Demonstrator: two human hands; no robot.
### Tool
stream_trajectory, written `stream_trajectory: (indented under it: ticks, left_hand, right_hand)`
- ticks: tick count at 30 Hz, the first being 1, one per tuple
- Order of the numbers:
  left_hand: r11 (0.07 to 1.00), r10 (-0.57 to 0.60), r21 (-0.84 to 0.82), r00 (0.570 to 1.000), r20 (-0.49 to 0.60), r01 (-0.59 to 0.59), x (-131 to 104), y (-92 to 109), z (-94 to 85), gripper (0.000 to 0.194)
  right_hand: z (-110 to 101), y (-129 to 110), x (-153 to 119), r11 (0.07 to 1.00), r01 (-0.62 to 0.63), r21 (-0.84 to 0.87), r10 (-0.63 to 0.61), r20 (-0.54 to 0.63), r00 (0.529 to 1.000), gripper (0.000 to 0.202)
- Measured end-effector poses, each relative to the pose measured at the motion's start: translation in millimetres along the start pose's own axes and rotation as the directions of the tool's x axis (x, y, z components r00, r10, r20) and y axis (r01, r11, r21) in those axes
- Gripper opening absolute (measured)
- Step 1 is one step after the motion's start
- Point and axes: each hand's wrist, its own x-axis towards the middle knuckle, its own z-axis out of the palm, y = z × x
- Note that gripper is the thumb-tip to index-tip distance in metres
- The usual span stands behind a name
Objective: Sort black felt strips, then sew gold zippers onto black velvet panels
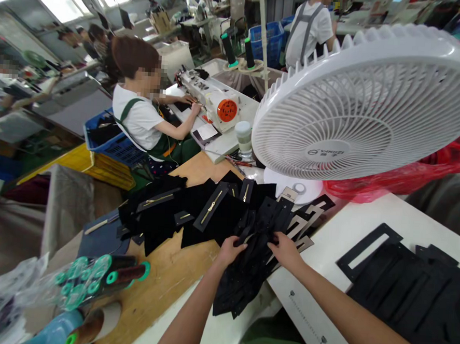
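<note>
A heap of black flat pieces (247,277), fabric or leather, lies bunched at the table edge before me. My left hand (232,251) is closed on its left side, thumb and fingers pinching the black material. Across from it, my right hand (286,251) pinches the right side of the same heap; its fingertips are partly hidden among the pieces. Beyond my left hand, black panels with gold zippers (211,207) are spread over the wooden board. Beige and black slotted frames (299,225) stick out beside my right hand.
A large white fan (358,107) stands close at the front right. More black slotted pieces (409,292) cover the white table on the right. Thread spools (122,274) sit at the lower left. A co-worker (140,104) sits at a sewing machine (214,101) ahead.
</note>
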Motion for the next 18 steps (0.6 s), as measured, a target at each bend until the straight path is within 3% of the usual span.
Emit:
stream_trajectory:
  ticks: [4, 7, 13, 18]
  left_hand:
    - [0.993, -0.012, -0.12, 1.0, -0.004, 0.011, -4.6, -8.6, -5.8, 0.029]
    - [0.975, -0.039, -0.218, 0.999, -0.026, 0.032, -9.8, -8.4, -7.3, 0.034]
    - [0.884, -0.047, -0.461, 0.996, 0.073, 0.076, -21.7, 5.5, -14.7, 0.05]
    - [0.819, -0.018, -0.566, 0.989, 0.144, 0.097, -31.0, 17.3, -19.3, 0.052]
  right_hand:
    - [18.3, -6.2, 17.6, 0.997, -0.082, -0.011, 0.082, 0.047, 0.995, 0.02]
    - [21.0, -9.3, 16.7, 0.997, -0.071, 0.041, 0.067, 0.084, 0.994, 0.023]
    - [0.0, -6.5, 9.8, 0.95, -0.006, 0.312, 0.001, 0.015, 1.0, 0.022]
    - [-20.1, -2.8, -1.0, 0.775, -0.033, 0.631, 0.022, 0.025, 0.999, 0.036]
